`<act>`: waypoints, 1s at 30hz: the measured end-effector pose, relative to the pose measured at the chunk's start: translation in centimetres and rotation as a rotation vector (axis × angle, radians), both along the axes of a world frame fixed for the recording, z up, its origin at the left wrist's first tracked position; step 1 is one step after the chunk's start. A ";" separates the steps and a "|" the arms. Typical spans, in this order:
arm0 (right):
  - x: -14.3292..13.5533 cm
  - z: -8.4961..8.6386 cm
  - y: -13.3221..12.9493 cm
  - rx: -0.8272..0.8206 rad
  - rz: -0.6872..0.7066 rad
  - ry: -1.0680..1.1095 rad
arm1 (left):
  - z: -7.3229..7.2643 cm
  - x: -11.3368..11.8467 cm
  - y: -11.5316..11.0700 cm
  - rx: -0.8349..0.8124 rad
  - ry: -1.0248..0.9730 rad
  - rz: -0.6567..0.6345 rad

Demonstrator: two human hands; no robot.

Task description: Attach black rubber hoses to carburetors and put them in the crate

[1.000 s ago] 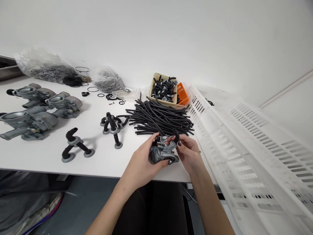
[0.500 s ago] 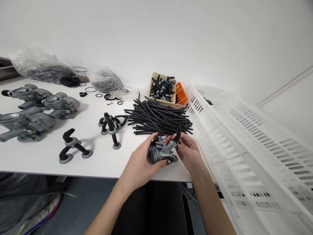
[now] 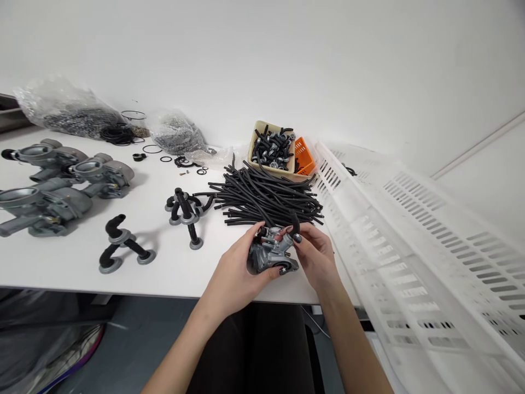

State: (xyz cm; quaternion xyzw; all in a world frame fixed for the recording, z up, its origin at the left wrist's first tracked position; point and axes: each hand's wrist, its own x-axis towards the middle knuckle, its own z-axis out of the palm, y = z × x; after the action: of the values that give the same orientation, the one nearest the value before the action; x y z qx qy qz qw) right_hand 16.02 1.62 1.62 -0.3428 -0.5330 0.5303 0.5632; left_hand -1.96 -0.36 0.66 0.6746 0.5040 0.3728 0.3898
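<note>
A grey metal carburetor [image 3: 270,256] is held above the front part of the table. My left hand [image 3: 235,271] is wrapped round its left side, the thumb lying along the lower front. At the upper right of the body, the fingers and thumb of my right hand [image 3: 315,253] pinch a round cap with a bent black rubber boot [image 3: 295,223] standing up from it. The cap sits at the carburetor's top opening; how far it is seated is hidden by my fingers. Just behind my hands lies a pile of black rubber hoses [image 3: 266,191].
Caps with rubber boots [image 3: 120,236] stand to the left, with another group [image 3: 188,210] beyond. Several carburetors [image 3: 45,205] lie at far left. A cream bin [image 3: 255,158] of caps and an orange basket [image 3: 305,150] sit behind the hoses. White slotted crates [image 3: 394,257] line the right side.
My right hand has turned slightly at the cap, and the rubber boot now leans more to the left. My left hand and the carburetor body have stayed almost still.
</note>
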 end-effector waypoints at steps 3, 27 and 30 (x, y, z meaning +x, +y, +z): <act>0.0 -0.1 0.0 0.006 -0.025 -0.007 | 0.0 0.0 0.0 0.004 -0.005 0.003; 0.2 -0.4 -0.2 0.046 -0.047 -0.052 | 0.1 0.0 -0.1 0.001 -0.027 -0.009; 0.1 -0.3 -0.3 0.032 -0.071 -0.053 | 0.1 0.0 0.0 0.003 -0.031 -0.007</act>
State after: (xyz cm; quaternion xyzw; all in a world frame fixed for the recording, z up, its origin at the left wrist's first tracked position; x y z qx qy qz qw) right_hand 16.14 1.32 1.27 -0.3664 -0.5435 0.4923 0.5727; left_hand -1.97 -0.35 0.73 0.6710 0.4952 0.3824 0.3979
